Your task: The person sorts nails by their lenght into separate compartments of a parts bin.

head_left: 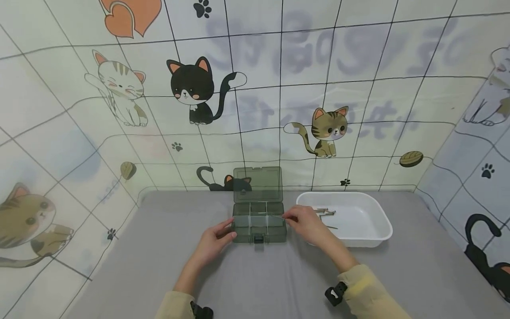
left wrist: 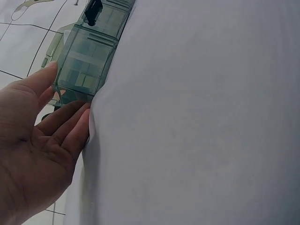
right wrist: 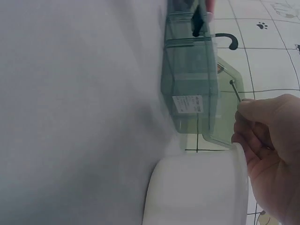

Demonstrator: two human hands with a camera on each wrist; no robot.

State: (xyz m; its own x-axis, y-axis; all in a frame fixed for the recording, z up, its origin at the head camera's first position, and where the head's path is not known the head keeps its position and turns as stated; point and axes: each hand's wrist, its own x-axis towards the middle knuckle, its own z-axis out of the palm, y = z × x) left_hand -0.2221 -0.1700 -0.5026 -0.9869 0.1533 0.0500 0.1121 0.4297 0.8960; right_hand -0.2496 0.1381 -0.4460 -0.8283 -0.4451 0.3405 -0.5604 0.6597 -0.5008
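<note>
A small smoky-green compartment box (head_left: 259,223) stands on the grey table with its lid (head_left: 258,184) raised. My left hand (head_left: 217,239) rests with straight fingers against the box's left end (left wrist: 82,70). My right hand (head_left: 300,220) pinches a thin metal nail (right wrist: 235,90) and holds it over the box's right-hand compartments (right wrist: 190,77). The nail's tip (head_left: 277,216) points left over the box. Both sleeves are pale yellow.
A white plastic tray (head_left: 370,237) sits just right of the box, with several more nails (head_left: 324,212) lying in it; its rim (right wrist: 197,187) shows close to my right hand. A cat-print sheet forms the walls behind and at both sides.
</note>
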